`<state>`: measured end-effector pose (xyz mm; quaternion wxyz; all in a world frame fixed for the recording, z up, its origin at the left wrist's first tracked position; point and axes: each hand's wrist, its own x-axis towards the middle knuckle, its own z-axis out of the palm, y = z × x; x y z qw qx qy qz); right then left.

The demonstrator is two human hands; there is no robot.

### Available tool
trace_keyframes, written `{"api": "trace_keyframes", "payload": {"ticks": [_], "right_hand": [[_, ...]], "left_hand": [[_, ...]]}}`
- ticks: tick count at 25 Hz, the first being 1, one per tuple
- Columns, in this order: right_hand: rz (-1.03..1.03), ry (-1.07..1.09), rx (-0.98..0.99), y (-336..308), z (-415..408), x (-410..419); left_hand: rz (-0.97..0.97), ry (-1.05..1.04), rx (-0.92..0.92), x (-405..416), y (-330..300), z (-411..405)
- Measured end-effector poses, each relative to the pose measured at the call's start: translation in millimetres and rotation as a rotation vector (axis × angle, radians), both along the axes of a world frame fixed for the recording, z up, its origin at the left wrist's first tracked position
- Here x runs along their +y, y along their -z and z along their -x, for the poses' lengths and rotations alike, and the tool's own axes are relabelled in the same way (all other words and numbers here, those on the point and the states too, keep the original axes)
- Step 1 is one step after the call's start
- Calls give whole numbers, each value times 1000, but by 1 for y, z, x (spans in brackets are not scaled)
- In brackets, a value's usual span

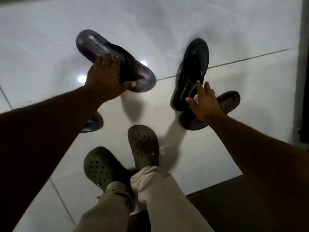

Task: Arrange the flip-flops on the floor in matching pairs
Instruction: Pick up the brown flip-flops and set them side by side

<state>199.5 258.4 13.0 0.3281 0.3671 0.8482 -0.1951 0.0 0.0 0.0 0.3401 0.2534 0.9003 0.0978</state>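
At the left edge, mid-frame, a dark flip-flop (93,123) lies on the white tiled floor (167,22), mostly hidden by the forearm. Upper left of centre, the left hand (107,77) grips a dark purple flip-flop (93,42), fingers curled over its strap, thumb beneath. Lower centre: two green clogs (143,144). Right of centre, the right hand (205,102) has spread fingers touching a black flip-flop (194,64); whether it grips is unclear. A brown flip-flop (229,99) lies beneath this hand.

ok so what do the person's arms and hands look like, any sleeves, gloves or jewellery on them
Both arms are bare along all that shows, with no sleeves in view. The left hand and right hand wear no gloves, and no rings, watch or bracelet can be seen on the fingers or wrists. The picture is dim and slightly blurred, so small marks cannot be told.
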Motion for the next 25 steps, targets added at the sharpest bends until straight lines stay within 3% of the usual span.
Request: {"api": "trace_keyframes", "payload": {"ticks": [4,7,12,17,20,22,25], "right_hand": [[31,-194,-92,46,17,-7],[-68,-332,-159,67,45,17],[-149,-320,-217,50,90,86],[-263,-163,5,18,52,92],[-256,201,-128,14,-23,60],[-132,450,-218,19,-61,29],[42,468,-176,37,-71,-19]], "left_hand": [[88,-2,-92,30,34,-1],[85,19,-50,25,41,-6],[176,155,-26,13,39,2],[175,225,-118,18,32,3],[143,226,-92,20,29,-3],[151,183,-88,20,27,-5],[158,212,-26,14,30,-4]]}}
